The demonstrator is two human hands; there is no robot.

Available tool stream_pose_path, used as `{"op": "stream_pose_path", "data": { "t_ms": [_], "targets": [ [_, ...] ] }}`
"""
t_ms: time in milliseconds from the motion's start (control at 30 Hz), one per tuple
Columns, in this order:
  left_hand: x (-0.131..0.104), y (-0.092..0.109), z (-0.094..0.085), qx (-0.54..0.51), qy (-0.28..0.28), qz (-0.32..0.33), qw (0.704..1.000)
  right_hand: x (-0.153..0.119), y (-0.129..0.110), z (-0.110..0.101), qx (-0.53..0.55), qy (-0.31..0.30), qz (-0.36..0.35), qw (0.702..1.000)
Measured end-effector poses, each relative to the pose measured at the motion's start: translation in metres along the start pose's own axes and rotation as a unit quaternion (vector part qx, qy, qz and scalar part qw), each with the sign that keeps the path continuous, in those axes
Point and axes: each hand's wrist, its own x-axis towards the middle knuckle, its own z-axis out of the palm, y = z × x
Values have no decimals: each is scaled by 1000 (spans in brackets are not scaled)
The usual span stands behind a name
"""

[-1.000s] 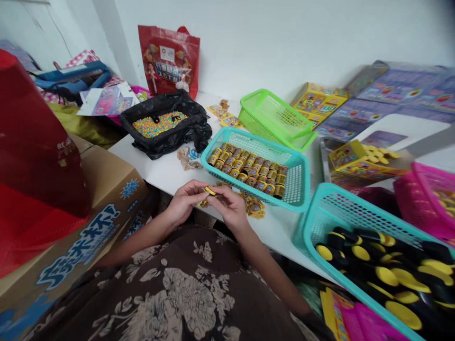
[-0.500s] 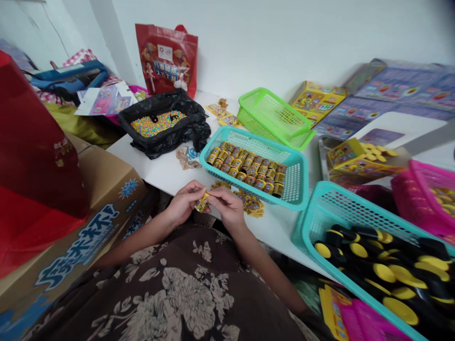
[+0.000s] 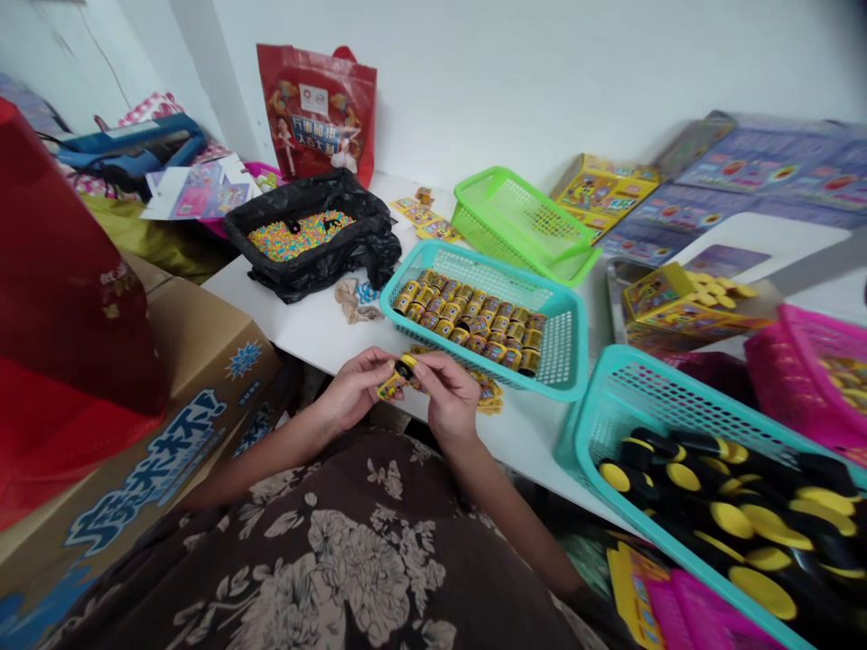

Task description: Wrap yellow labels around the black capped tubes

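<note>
In front of my lap, both hands pinch a small black container [image 3: 405, 368] with a yellow printed label [image 3: 389, 386] on it. My left hand [image 3: 360, 384] has its thumb and fingers closed on the label side. From the other side, my right hand [image 3: 447, 388] grips the container's edge, fingers bent. How far the label goes around it I cannot tell. Loose yellow labels [image 3: 489, 394] lie on the table just behind my right hand. Beyond them, a turquoise basket [image 3: 567, 348] holds rows of small containers [image 3: 474, 316] in similar yellow labels.
A second turquoise basket [image 3: 613, 375] with black, yellow-ended containers stands at right. A black-bag-lined tub [image 3: 312, 280] of coloured beads is at back left. A green basket [image 3: 494, 194], a red bag [image 3: 317, 117] and yellow boxes [image 3: 602, 190] stand near the wall. Cardboard carton [image 3: 203, 361] at left.
The piece between my hands has turned, so its black round part now shows. My right hand has shifted slightly right, and the hands are a little farther apart.
</note>
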Motion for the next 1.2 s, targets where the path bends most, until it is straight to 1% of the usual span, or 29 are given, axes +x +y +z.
{"op": "stream_pose_path", "data": {
  "t_ms": [33,133,167,233,300,367,467,533,600,667,733,800,900,933,1000,1100,1200],
  "targets": [
    [0,0,0,-3,4,2,1000,0,0,1,3,-4,0,1000],
    [2,-1,0,-10,23,16,1000,0,-1,2,-21,-51,-14,998],
    [2,-1,0,-13,29,20,999,0,-2,3,-29,-55,-19,998],
    [2,-2,0,-22,34,24,999,0,-4,3,-44,-48,-30,997],
    [2,-3,0,-31,33,23,999,-1,-3,4,-46,-26,-39,998],
    [1,-3,1,-36,34,21,999,-1,-1,5,-12,-9,-24,1000],
    [0,-3,2,-37,31,21,999,-2,4,5,74,1,28,997],
    [1,-4,1,-39,26,22,999,-1,6,4,99,5,35,994],
    [3,-5,0,-45,28,27,998,0,6,2,75,-3,11,997],
    [6,-7,-1,-51,36,32,997,2,6,0,26,-27,-12,999],
    [8,-9,-3,-56,50,32,997,4,6,-1,-9,-38,-23,999],
    [10,-11,-5,-50,58,3,997,5,7,-2,-23,-22,-32,999],
    [12,-13,-9,-38,52,-63,996,5,9,-2,-68,-9,-56,996],
    [13,-14,-10,-37,49,-75,995,4,11,-2,-85,-11,-61,994],
    [14,-14,-12,-42,54,-75,995,4,12,-1,-110,-15,-63,992],
    [15,-15,-14,-55,74,-68,993,3,13,0,-119,-17,-60,991],
    [16,-16,-15,-81,83,-68,991,3,11,1,-93,-11,-45,995]
  ]
}}
